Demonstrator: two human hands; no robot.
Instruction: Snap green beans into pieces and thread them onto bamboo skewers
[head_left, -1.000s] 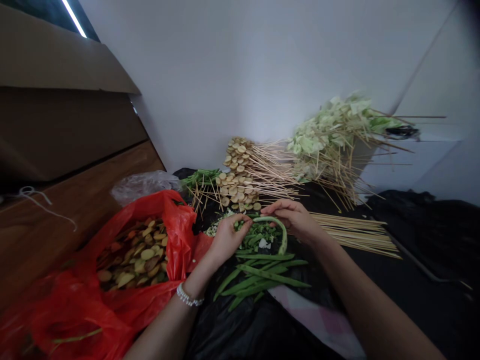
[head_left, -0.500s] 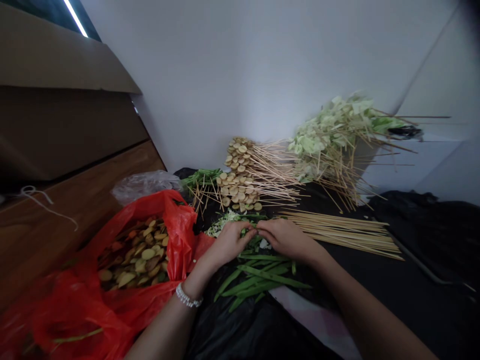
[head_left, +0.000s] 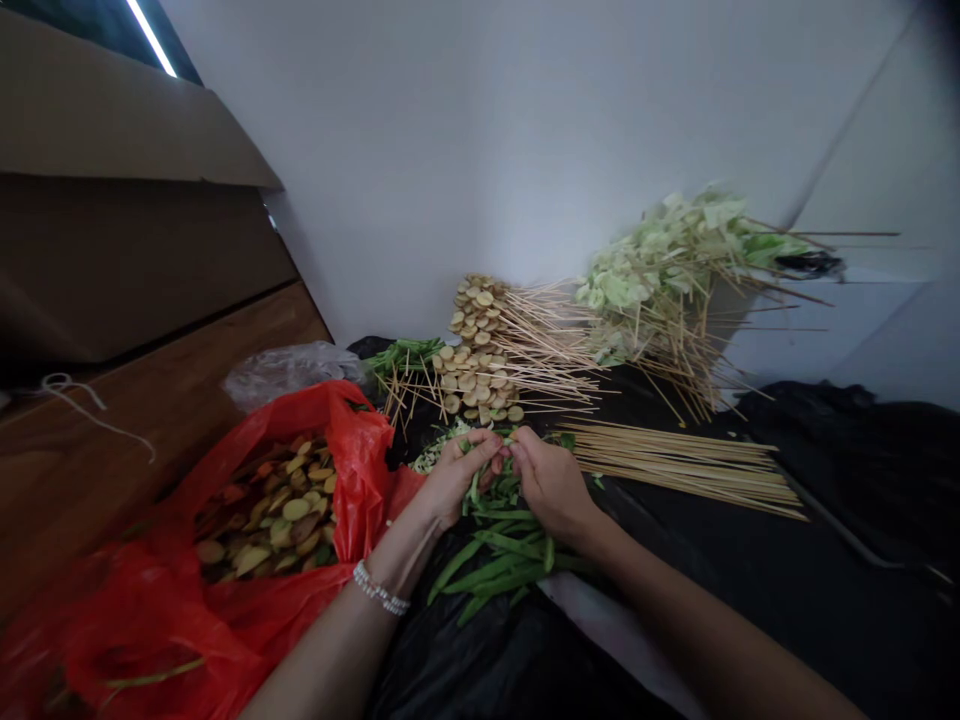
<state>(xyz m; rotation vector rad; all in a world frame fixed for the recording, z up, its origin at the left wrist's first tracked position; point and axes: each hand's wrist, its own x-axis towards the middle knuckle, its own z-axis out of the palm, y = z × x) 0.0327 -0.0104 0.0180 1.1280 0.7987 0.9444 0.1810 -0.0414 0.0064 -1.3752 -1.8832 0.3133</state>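
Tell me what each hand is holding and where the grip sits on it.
The left hand and right hand both grip green beans at the top of the pile. The fingers hide which part of the beans is held.

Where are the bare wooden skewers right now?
In the head view, the bare wooden skewers lie on the black plastic just right of the right hand, below the pile of skewered pale greens.
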